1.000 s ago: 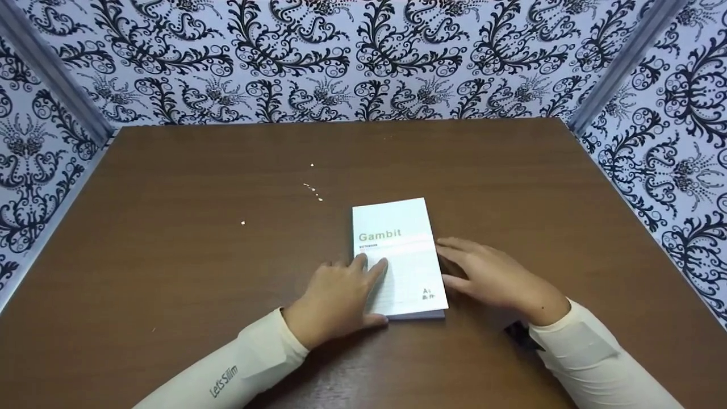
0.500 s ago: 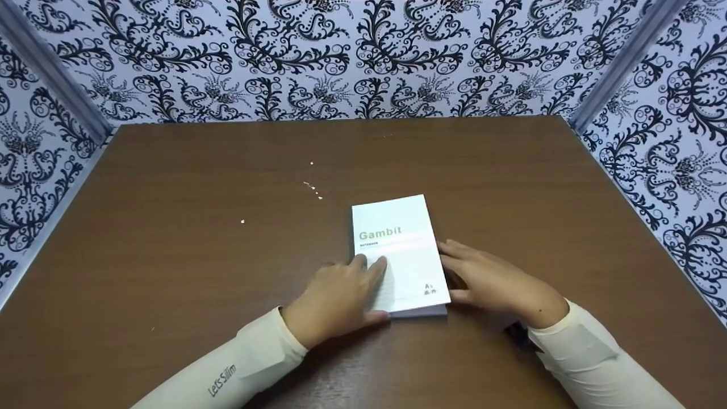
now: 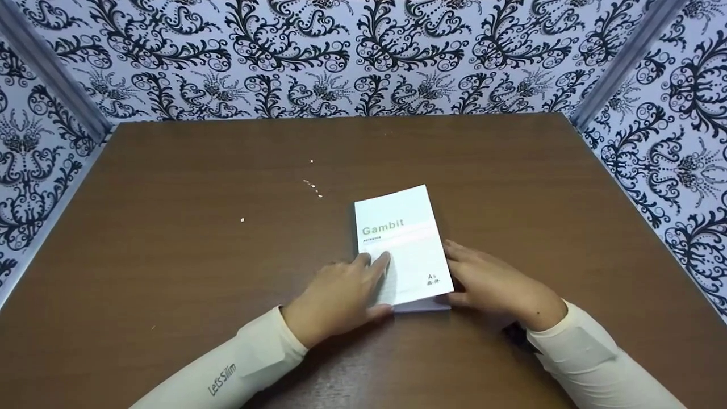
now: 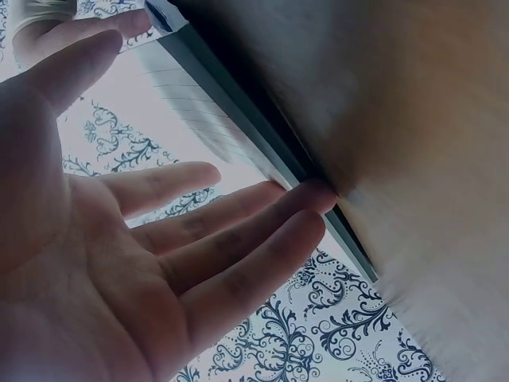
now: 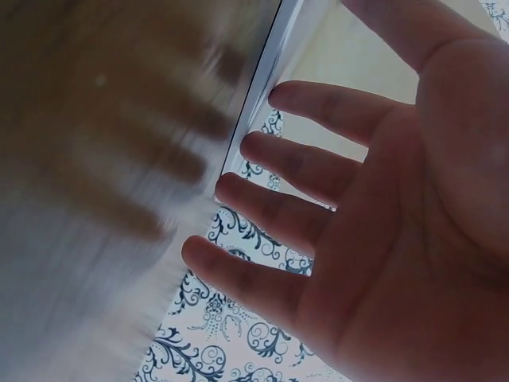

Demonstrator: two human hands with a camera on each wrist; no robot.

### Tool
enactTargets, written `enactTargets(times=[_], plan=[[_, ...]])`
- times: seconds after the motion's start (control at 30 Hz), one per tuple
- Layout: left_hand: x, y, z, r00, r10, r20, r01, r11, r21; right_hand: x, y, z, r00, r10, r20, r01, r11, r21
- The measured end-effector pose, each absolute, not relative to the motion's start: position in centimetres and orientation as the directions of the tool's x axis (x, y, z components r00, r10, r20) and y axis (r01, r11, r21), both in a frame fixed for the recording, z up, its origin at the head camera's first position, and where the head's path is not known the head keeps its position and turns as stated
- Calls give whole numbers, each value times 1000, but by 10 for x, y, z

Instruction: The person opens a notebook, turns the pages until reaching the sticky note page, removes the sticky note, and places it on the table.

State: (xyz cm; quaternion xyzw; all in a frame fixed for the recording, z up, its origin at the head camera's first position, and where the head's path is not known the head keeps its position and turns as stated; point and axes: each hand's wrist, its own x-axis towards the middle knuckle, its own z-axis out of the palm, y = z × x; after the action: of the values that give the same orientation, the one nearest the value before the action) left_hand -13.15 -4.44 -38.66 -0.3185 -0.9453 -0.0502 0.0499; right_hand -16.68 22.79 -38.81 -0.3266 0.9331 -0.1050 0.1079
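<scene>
A white notebook (image 3: 400, 244) with "Gambit" printed on its cover lies on the brown table in the head view. Its cover sits slightly askew over a pale layer (image 3: 423, 305) that shows at the near edge. My left hand (image 3: 341, 295) rests at the left side, two fingertips on the cover and the thumb near the bottom edge. In the left wrist view its extended fingers touch the dark green spine (image 4: 246, 119). My right hand (image 3: 494, 281) lies along the opposite side, its fairly straight fingertips against the notebook's edge (image 5: 258, 103) in the right wrist view.
The brown table (image 3: 170, 255) is bounded by patterned walls (image 3: 352, 57) at the back and sides. Small white specks (image 3: 312, 188) lie on the tabletop beyond the notebook to the left. A dark object (image 3: 518, 336) shows under the right wrist.
The notebook's cover has turned slightly counterclockwise and shifted away from me, and more of the pale layer shows below it. Both hands keep nearly the same places.
</scene>
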Motion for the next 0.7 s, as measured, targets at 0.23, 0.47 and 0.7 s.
enactTargets(times=[0.23,0.47,0.7], plan=[[-130,-43,-386,-761,608,228,617,786,-37,-167,226,-388,-758,-642,-114,-595,752,-283],[-129,-44,-384,-721,619,312,639,768,-46,-167,224,-387,-754,-648,-109,-609,752,-254],[-127,-42,-379,-673,622,399,661,749,-51,-167,225,-388,-755,-647,-106,-614,755,-230]])
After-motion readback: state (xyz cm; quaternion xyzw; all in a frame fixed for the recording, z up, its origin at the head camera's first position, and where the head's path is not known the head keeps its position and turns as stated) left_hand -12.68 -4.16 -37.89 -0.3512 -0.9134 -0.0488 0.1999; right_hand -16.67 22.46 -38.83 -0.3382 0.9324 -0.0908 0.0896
